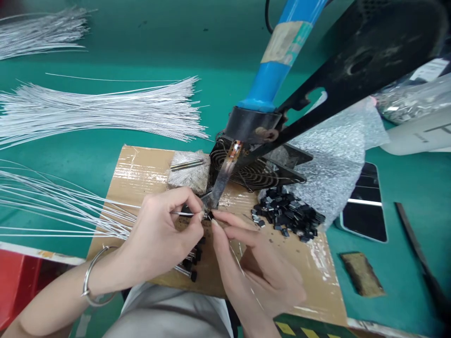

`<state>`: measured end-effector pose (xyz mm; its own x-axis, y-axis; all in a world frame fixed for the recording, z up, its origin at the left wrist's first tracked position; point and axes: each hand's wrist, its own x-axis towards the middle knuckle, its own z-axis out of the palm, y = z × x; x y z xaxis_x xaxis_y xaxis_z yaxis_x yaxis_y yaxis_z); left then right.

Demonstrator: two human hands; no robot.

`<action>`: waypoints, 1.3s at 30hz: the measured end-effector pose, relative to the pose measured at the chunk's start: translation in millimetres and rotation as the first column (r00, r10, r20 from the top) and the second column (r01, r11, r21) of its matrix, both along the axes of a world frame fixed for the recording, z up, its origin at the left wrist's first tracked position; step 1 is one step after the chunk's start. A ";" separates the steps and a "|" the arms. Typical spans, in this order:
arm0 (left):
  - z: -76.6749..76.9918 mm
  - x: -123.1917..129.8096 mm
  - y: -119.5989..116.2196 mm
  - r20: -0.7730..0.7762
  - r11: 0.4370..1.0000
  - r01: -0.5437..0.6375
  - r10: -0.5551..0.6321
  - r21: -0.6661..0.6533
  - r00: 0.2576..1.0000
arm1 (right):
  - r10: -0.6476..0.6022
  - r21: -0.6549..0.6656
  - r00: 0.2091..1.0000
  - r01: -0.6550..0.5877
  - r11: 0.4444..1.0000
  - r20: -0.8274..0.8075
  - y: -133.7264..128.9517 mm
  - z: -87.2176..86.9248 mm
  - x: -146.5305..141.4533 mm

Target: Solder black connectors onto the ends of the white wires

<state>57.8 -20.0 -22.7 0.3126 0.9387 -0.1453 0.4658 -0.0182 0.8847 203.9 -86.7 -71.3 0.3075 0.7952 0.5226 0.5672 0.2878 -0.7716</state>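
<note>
My left hand (164,241) pinches the end of a thin white wire (183,214) between thumb and fingers. Close against it, my right hand (259,263) grips a small black connector (210,216), partly hidden by the fingertips. A thin strand of solder wire (237,258) runs across the right palm. Both sets of fingertips meet just under the tip of a blue-handled soldering iron (266,80), clamped pointing down; whether the tip touches the pieces I cannot tell. Below my left hand lie several wires with black ends (192,272).
A black metal bracket (338,84) holds the iron above a fan (257,176). Black connectors (289,211) are heaped on the cardboard (313,291). White wire bundles (105,110) lie left; a phone (366,202), sponge (362,274) and dark tool (414,239) lie right.
</note>
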 end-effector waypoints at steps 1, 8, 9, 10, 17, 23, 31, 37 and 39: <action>-0.7 -0.2 0.0 -0.011 1.000 0.002 -0.002 0.004 1.000 | 0.007 -0.007 1.000 -0.007 1.000 -0.009 -1.1 -1.2 -0.1; -7.4 -3.4 -1.7 -0.054 1.000 0.002 -0.002 -0.001 0.999 | -0.189 -0.179 0.960 0.153 0.972 -0.206 -6.0 -6.2 8.2; -8.1 -4.0 -2.2 -0.058 1.000 0.004 -0.004 -0.001 0.998 | -0.186 -0.171 0.951 0.146 0.974 -0.246 -5.6 -5.9 10.6; -8.8 -4.4 -2.8 -0.064 1.000 0.007 -0.007 0.001 0.998 | -0.150 -0.156 0.944 0.108 0.982 -0.293 -5.0 -5.7 12.7; -10.4 -5.1 -6.6 -0.085 0.999 0.026 -0.025 0.018 0.996 | -0.032 -0.224 0.912 -0.067 0.972 -0.409 -6.9 -6.9 16.9; -9.5 -4.4 -6.8 -0.099 0.999 0.025 -0.020 0.044 0.995 | 0.086 -0.253 0.957 -0.159 0.954 -0.277 -9.7 -3.5 15.4; -4.4 0.5 -4.9 -0.087 0.993 0.009 0.001 0.121 0.996 | 0.031 -0.217 0.950 -0.102 0.971 -0.311 -9.4 -1.5 3.6; -3.1 0.9 -5.6 -0.071 0.991 0.000 0.009 0.134 0.997 | -0.026 -0.232 0.948 -0.051 0.971 -0.316 -7.6 2.8 0.2; -3.2 1.1 -5.4 -0.066 0.992 -0.001 0.009 0.128 0.998 | -0.004 -0.219 0.954 -0.065 0.974 -0.301 -6.9 3.3 0.7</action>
